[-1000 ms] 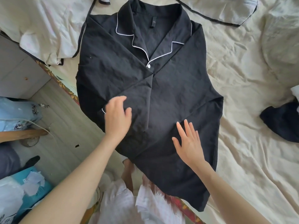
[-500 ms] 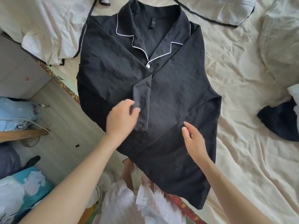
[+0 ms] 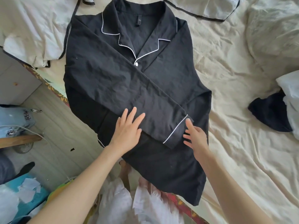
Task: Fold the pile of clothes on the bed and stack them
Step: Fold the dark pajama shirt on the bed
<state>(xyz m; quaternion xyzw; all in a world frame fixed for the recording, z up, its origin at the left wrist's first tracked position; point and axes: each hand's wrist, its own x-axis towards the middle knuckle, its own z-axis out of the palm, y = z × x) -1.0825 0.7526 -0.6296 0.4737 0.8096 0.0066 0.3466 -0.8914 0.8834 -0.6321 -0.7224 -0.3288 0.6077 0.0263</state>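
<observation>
My left hand (image 3: 129,128) presses the sleeve (image 3: 145,101) flat, right hand (image 3: 196,137) open by the cuff (image 3: 175,131); the shirt (image 3: 169,78) overhangs the bed (image 3: 242,143) and could slide off.

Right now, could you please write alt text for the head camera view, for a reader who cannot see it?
A black pyjama shirt with white piping lies flat on a cream bed sheet, one sleeve folded diagonally across its front. The left hand presses the sleeve flat; the right hand touches its cuff.
</observation>
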